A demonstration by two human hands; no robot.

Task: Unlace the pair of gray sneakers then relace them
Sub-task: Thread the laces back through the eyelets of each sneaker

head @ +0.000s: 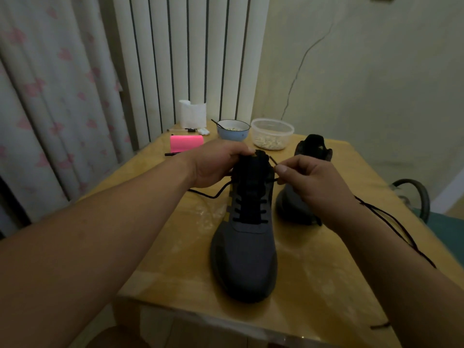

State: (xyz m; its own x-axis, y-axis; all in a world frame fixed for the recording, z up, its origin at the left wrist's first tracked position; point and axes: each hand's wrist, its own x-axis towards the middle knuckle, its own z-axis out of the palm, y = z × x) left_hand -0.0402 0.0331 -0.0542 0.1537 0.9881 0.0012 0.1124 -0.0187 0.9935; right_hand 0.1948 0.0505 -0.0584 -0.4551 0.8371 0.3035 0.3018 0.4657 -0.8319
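Head view, near to far. Nearest, a loose lace lies across the right forearm and runs off toward the right edge of the desk. Judged risk: any swing of that arm could drag it to the floor or snag it. The sneaker stands mid-desk, upright, toe toward the viewer. It has a gray upper, a dark sole, yellow stripes on one flank and a raised black tongue. Its black lace crosses the lower eyelets in even bars. The top eyelets look unfilled, so relacing of this one appears nearly done. The left hand grips the top of the tongue, fingers curled round it, steadying the sneaker. The right hand pinches one lace end between thumb and forefinger, just beside the collar, tip pointing up. Risks here: the tip may slip from the pinch, or miss the eyelet, which is dark on dark and hard to make out in this dim light. A hard pull could leave the ends uneven, or tip the sneaker if the left hand's hold slackens. The other end trails on the desk to the left and could be drawn back through. The second sneaker stands just behind the right hand, apparently unlaced. Farther back, a bowl and a tub of pale bits sit near enough for a flung lace to catch.
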